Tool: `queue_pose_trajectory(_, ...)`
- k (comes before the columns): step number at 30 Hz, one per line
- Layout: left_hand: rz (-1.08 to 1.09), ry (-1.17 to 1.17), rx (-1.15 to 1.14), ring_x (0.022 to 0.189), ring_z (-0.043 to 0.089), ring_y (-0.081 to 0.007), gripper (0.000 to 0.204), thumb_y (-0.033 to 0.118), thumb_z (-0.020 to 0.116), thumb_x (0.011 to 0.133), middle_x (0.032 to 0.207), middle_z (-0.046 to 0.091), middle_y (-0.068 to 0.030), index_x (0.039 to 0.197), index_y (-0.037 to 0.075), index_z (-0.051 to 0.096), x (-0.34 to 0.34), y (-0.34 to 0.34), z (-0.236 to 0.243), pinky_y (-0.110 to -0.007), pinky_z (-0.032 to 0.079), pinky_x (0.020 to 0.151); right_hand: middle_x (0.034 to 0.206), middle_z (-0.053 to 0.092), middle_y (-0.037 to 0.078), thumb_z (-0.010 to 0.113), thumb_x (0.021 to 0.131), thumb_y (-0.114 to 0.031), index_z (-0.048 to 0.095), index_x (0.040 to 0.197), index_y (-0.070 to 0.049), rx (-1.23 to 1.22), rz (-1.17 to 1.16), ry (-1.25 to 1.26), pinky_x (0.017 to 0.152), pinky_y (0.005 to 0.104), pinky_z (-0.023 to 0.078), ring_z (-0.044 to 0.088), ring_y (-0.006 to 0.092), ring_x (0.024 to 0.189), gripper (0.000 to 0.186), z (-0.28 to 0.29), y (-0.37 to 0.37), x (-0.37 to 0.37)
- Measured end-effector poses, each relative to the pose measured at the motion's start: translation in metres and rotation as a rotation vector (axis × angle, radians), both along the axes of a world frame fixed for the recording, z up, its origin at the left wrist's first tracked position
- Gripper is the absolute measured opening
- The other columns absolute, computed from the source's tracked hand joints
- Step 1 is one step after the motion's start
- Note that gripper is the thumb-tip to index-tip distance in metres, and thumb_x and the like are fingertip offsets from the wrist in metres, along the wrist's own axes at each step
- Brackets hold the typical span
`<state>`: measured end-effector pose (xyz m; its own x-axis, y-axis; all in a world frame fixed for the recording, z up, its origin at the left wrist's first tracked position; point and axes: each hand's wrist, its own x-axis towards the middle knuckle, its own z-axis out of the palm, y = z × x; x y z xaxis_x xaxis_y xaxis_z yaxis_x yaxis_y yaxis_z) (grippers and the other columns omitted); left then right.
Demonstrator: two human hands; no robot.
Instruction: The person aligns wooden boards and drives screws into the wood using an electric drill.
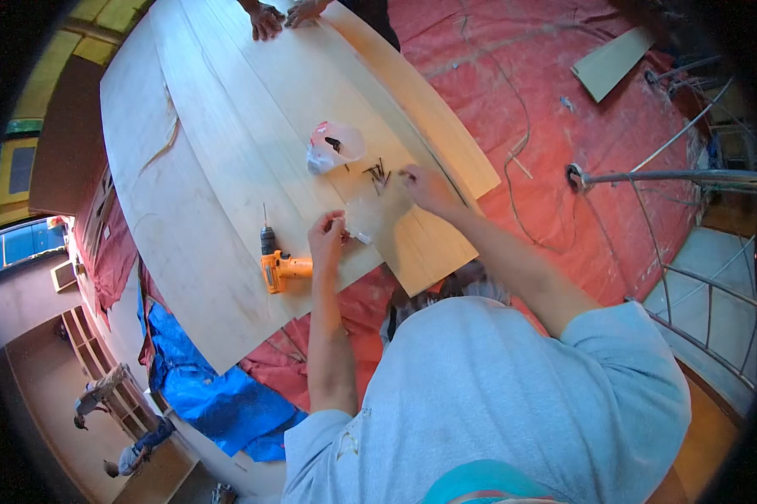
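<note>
My left hand [328,233] is above the pale wooden boards [227,109], its fingers curled together. What it holds, if anything, is too small to make out. A small white piece [362,238] shows right beside those fingers; whether they touch it I cannot tell. To the right, my right hand [425,188] has thumb and fingertips pinched together near several dark screws [378,174] lying loose on the wood. Behind the screws stands a whitish, translucent plastic container [336,148] with dark pieces inside. An orange cordless drill [281,267] with a long bit lies left of my left hand.
Another person's hands [279,18] rest on the boards' far edge. Red sheeting [488,92] covers the floor, with a loose board [612,64] on it. Metal scaffold tubes [664,177] stand at right. A blue tarp [202,378] lies at lower left; two people [131,458] are farther off.
</note>
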<state>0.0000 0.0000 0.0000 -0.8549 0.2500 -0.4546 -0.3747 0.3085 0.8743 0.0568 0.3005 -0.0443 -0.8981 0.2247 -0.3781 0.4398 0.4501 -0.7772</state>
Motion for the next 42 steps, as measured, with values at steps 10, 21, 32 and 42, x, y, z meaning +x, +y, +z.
queue_pose_trajectory(10, 0.118, 0.289, -0.379, 0.071, 0.066, -0.0158, 0.039, 0.02, 0.073, 0.096, 0.089, 0.069, -0.0099, 0.132, 0.006, 0.068, -0.072, -0.073, 0.03, -0.034, 0.058, 0.068, 0.117, 0.061, 0.015, 0.056, 0.097, -0.012, 0.069, 0.115, -0.009, 0.614, 0.583, 0.148, 0.085, 0.0493, 0.058, 0.069, 0.0379, 0.106, 0.022, 0.052, 0.006, -0.082)
queue_pose_trajectory(21, 0.312, -0.252, 0.42, 0.087, 0.07, -0.0143, 0.032, 0.025, 0.068, 0.103, 0.104, 0.074, -0.0051, 0.122, 0.0, 0.07, 0.072, 0.008, 0.028, -0.028, 0.058, 0.075, 0.094, 0.072, 0.018, 0.065, 0.095, -0.017, 0.071, 0.103, -0.003, 0.123, 0.325, 0.303, 0.077, 0.0458, 0.057, 0.071, 0.0366, 0.086, 0.017, 0.084, -0.122, 0.019)
queue_pose_trajectory(32, 1.074, -0.185, 0.538, 0.082, 0.067, -0.0134, 0.019, 0.014, 0.063, 0.106, 0.099, 0.071, -0.005, 0.12, 0.003, 0.069, 0.182, -0.17, -0.006, -0.024, 0.057, 0.072, 0.122, 0.063, 0.021, 0.077, 0.084, -0.026, 0.058, 0.125, 0.003, 0.46, 0.713, 0.167, 0.094, 0.0506, 0.054, 0.065, 0.0376, 0.115, 0.054, 0.052, -0.331, -0.051)
queue_pose_trajectory(42, 1.043, -0.235, 0.79, 0.1, 0.073, -0.0185, 0.022, 0.016, 0.062, 0.107, 0.116, 0.073, -0.0104, 0.122, 0.0, 0.066, 0.212, -0.171, -0.001, -0.03, 0.064, 0.085, 0.113, 0.069, 0.022, 0.075, 0.078, -0.021, 0.058, 0.126, 0.0, 0.138, 0.547, -0.051, 0.091, 0.047, 0.057, 0.069, 0.038, 0.11, 0.055, 0.1, -0.3, -0.035)
